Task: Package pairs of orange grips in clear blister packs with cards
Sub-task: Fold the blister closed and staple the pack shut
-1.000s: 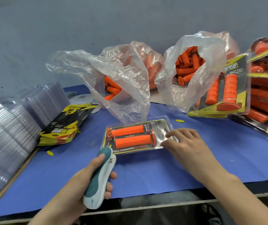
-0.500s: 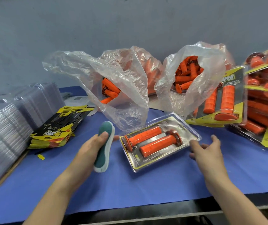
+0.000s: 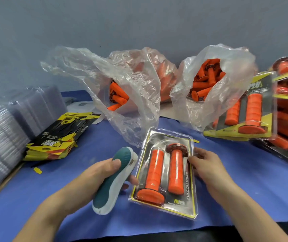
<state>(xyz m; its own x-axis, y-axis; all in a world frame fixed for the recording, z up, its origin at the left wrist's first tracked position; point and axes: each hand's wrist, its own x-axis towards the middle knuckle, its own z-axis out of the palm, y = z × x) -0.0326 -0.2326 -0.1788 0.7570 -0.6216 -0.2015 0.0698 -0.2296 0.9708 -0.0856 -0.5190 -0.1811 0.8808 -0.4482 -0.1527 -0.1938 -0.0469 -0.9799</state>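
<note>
A clear blister pack (image 3: 188,193) holding two orange grips (image 3: 154,169) and a black-and-yellow card lies lengthwise on the blue table cover (image 3: 244,186) in front of me. My right hand (image 3: 208,166) grips its right edge near the top, fingers curled onto the plastic. My left hand (image 3: 96,177) holds a teal and white hand stapler (image 3: 114,179), thumb on top, its head beside the pack's left edge.
Two plastic bags of loose orange grips (image 3: 204,82) stand at the back. Finished packs (image 3: 241,116) pile up at the right. A stack of cards (image 3: 55,140) and stacks of empty clear blisters (image 3: 1,133) lie at the left. The table's front edge runs just below my forearms.
The pack has turned from lying crosswise to lengthwise and come closer. My right hand went from touching its edge to gripping it. The stapler moved in beside the pack's left edge.
</note>
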